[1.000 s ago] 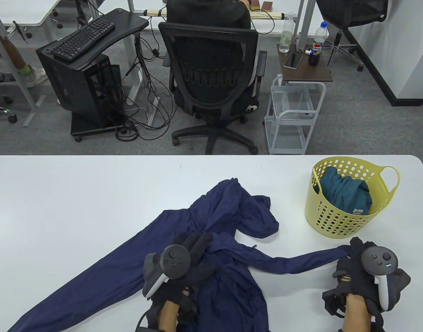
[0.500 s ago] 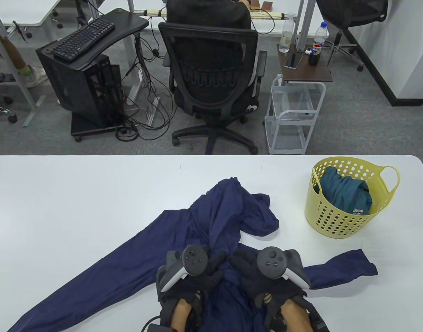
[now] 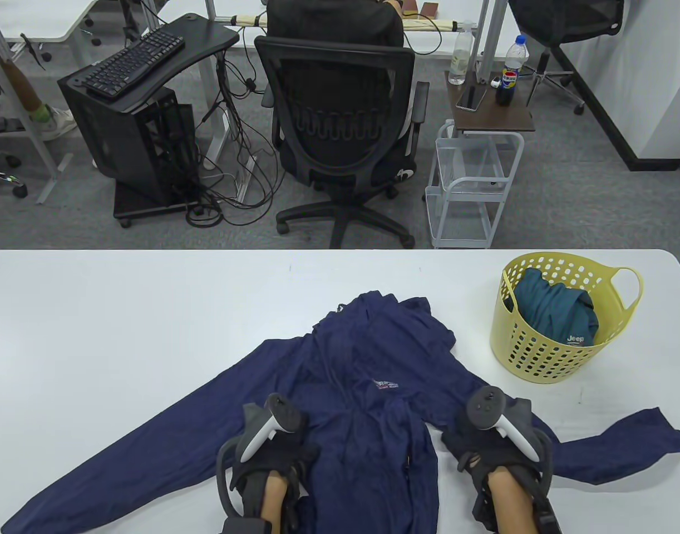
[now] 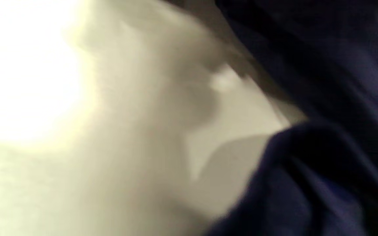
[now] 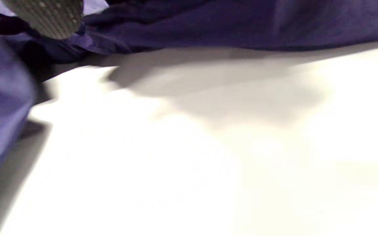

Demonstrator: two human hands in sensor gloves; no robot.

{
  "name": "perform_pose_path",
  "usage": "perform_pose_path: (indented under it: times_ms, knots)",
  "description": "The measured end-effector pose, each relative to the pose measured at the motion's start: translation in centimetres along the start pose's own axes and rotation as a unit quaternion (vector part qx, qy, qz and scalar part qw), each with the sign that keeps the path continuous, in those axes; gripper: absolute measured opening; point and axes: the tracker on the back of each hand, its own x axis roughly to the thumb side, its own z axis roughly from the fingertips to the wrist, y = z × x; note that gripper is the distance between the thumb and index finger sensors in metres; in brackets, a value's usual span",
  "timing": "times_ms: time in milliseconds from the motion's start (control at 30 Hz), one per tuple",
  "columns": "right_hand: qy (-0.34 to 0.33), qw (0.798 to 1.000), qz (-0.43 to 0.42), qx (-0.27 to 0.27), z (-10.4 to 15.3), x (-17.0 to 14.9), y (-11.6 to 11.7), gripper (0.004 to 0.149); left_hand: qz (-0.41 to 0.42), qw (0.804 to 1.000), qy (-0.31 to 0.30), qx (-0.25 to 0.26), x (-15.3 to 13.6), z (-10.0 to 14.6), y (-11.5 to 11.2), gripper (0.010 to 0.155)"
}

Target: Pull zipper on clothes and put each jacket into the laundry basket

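A navy jacket (image 3: 368, 356) lies spread front-up on the white table (image 3: 123, 311), with a small chest logo (image 3: 387, 385) showing. One sleeve runs to the bottom left, the other to the right near the table's front. My left hand (image 3: 287, 456) grips the jacket's left front panel and my right hand (image 3: 468, 442) grips the right one, both low on the body. Trackers hide most of the fingers. The right wrist view shows one fingertip (image 5: 48, 16) against navy fabric (image 5: 241, 23). The left wrist view is a blur of navy cloth (image 4: 323, 98). The yellow laundry basket (image 3: 546, 367) stands at the right, holding a teal jacket (image 3: 551, 311).
Beyond the table's far edge are a black office chair (image 3: 340, 128) with a person seated in it, a small white cart (image 3: 468, 189) and a desk with a keyboard (image 3: 134, 61). The table's left half is bare white surface.
Both hands moved apart from the jacket's middle, drawing its front panels outward. The bunched jacket now lies flat with the logo showing, and the right sleeve has shifted further right.
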Motion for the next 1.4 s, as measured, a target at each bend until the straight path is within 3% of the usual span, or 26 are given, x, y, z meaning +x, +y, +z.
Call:
perform_pose_path:
  times_ms: [167, 300, 467, 533, 667, 733, 767, 900, 1000, 1167, 1300, 1400]
  knots:
    - [0.062, 0.996, -0.057, -0.01, -0.3, -3.2, -1.1, 0.067, 0.026, 0.998, 0.051, 0.024, -1.7, -0.2, 0.6, 0.069]
    - [0.046, 0.997, -0.063, -0.028, -0.2, -2.4, -1.0, 0.066, 0.028, 0.997, 0.047, 0.048, -1.2, 0.1, 0.9, 0.067]
    - [-0.068, 0.988, -0.077, -0.118, 2.6, 2.0, -2.0, 0.063, 0.028, 0.995, -0.017, 0.095, 0.2, 2.7, 2.2, 0.066]
    - [-0.155, 0.976, -0.063, -0.138, 4.5, 4.7, -2.1, 0.062, 0.026, 0.99, -0.06, 0.126, 0.9, 4.4, 2.8, 0.061]
    - [-0.315, 0.946, 0.019, -0.069, 7.8, 9.7, -0.4, 0.049, -0.006, 0.976, -0.176, 0.125, 2.4, 7.3, 3.2, 0.049]
    - [-0.377, 0.924, 0.07, 0.018, 8.6, 12.0, 1.8, 0.044, -0.026, 0.967, -0.222, 0.123, 3.3, 8.6, 2.6, 0.047]
    - [-0.375, 0.92, 0.097, 0.059, 8.7, 12.9, 3.1, 0.044, -0.045, 0.961, -0.246, 0.12, 3.8, 9.2, 2.1, 0.046]
    - [-0.299, 0.93, 0.196, 0.086, 6.4, 13.5, 6.2, 0.051, -0.107, 0.941, -0.317, 0.048, 5.1, 10.3, -0.4, 0.046]
    - [-0.276, 0.946, 0.146, 0.081, 5.0, 12.7, 5.6, 0.05, -0.127, 0.94, -0.317, -0.01, 5.7, 9.5, -2.1, 0.051]
    - [-0.232, 0.967, 0.095, 0.036, 3.2, 10.5, 4.5, 0.053, -0.146, 0.952, -0.266, -0.041, 6.5, 7.1, -3.8, 0.073]
    - [-0.247, 0.967, 0.058, 0.005, 2.6, 9.5, 4.0, 0.055, -0.135, 0.963, -0.23, -0.042, 6.2, 4.9, -4.1, 0.078]
    - [-0.274, 0.961, 0.022, -0.041, 4.2, 9.7, 2.5, 0.057, -0.103, 0.974, -0.204, -0.003, 5.7, 3.6, -3.8, 0.073]
